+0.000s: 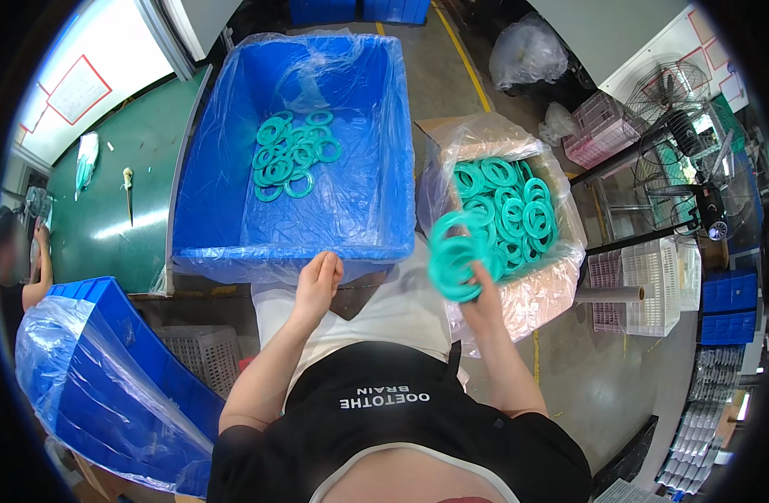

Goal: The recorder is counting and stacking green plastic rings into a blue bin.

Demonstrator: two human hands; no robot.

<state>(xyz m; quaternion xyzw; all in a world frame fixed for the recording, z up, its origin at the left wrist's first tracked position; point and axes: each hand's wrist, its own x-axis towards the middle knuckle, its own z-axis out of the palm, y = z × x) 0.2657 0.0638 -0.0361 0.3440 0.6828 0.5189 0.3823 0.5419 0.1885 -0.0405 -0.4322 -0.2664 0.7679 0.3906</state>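
Note:
My right hand [481, 295] grips several green rings [451, 270], blurred by motion, at the near left edge of the lined carton [531, 295]. Inside that carton, many more green rings [512, 210] lie heaped. My left hand [319, 281] is at the near rim of the big blue bin [225, 180], with its fingers closed together against the clear plastic liner [271, 270]; what they pinch, if anything, is hidden. Loose green rings [288, 155] lie overlapping on the lined floor of this bin, toward its far left part.
A green worktable [108, 226] runs along the left, with a thin tool [129, 193] on it. Another lined blue bin [108, 369] stands tilted at lower left, near another person's arm [42, 268]. On the right are a fan [690, 134] and white crates [648, 285].

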